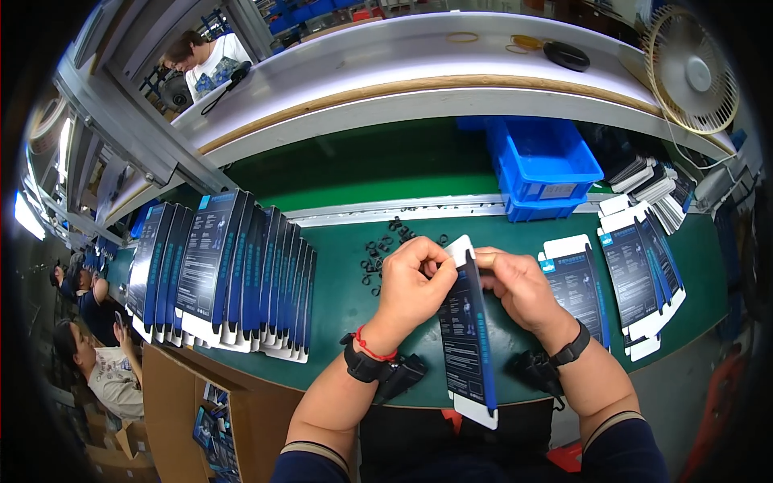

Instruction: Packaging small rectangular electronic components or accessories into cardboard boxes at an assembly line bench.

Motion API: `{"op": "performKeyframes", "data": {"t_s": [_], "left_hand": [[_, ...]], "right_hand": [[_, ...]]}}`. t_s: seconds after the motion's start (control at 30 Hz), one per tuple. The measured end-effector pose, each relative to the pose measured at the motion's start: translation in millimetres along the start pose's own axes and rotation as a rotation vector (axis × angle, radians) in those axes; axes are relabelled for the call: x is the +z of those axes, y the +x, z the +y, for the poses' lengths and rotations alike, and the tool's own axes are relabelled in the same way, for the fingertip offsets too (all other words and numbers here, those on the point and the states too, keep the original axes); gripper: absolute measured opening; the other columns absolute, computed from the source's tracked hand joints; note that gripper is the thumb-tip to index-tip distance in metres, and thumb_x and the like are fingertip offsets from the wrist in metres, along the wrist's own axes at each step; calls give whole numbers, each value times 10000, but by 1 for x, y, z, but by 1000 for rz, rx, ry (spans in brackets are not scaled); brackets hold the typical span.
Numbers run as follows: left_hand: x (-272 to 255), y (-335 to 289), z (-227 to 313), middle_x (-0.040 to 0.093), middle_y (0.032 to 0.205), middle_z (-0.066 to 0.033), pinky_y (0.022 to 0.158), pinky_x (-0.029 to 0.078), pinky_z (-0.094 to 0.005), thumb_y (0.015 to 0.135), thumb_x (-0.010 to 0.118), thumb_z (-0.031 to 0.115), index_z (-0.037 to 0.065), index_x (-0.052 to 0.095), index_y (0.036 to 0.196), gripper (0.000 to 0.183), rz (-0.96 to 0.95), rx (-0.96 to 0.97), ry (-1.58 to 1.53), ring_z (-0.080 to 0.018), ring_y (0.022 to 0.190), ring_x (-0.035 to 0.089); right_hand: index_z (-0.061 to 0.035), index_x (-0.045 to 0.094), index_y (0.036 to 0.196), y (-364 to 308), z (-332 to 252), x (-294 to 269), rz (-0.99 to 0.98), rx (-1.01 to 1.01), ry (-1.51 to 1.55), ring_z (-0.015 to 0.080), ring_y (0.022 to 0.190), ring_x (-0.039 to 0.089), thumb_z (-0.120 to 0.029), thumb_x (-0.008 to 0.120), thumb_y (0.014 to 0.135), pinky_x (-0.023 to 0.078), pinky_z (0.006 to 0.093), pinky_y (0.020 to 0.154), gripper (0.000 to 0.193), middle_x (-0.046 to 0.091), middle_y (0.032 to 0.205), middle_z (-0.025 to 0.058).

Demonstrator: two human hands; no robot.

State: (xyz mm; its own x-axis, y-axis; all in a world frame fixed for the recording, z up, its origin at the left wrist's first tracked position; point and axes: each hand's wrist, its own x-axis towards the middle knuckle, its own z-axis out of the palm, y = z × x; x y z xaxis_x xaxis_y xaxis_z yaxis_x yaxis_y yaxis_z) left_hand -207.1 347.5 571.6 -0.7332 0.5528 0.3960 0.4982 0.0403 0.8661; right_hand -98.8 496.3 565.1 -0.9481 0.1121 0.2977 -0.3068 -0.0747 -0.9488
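Note:
A slim dark-blue cardboard box [467, 338] with white end flaps stands tilted in front of me, its flaps loose at both ends. My left hand [415, 282] is closed, thumb and fingertips pinched at the box's upper left edge. On the other side, my right hand [523, 290] has its thumb and bent fingers at the upper right edge, just below the white top flap. The fingertips are partly hidden, so any small part between them cannot be made out. Several small black clips [378, 258] lie scattered beyond my left hand.
Many similar boxes [213, 266] stand in a row at left; more boxes [636, 266] lie at right. Blue bins [547, 161] sit at the back beneath a white shelf [403, 60]. A fan [692, 72] is at upper right. An open carton [185, 402] stands lower left. Other people are at left.

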Motion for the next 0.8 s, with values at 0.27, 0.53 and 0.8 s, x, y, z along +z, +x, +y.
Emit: {"op": "performKeyframes", "data": {"t_s": [0.27,0.53,0.8], "left_hand": [[3,-4,-8,600,714,18,605,430,-205,792,660,29,17,605,752,68,-144,-165,-164,-39,652,508],[5,-6,-5,639,785,-12,671,456,-218,829,659,39,4,618,838,55,-253,-217,-302,-58,711,557],[4,-7,-4,628,790,-4,688,454,-213,840,657,45,5,620,852,56,-327,-237,-305,-57,723,550]], "right_hand": [[59,616,1007,1,3,3,230,239,275,133,856,643,82,600,840,528,253,797,170,663,959,99],[28,618,916,-1,14,-1,252,244,241,112,818,638,92,612,814,523,234,750,120,661,879,69],[-21,591,864,-2,14,0,207,191,374,80,786,613,62,637,809,499,216,721,110,637,846,29]]}}
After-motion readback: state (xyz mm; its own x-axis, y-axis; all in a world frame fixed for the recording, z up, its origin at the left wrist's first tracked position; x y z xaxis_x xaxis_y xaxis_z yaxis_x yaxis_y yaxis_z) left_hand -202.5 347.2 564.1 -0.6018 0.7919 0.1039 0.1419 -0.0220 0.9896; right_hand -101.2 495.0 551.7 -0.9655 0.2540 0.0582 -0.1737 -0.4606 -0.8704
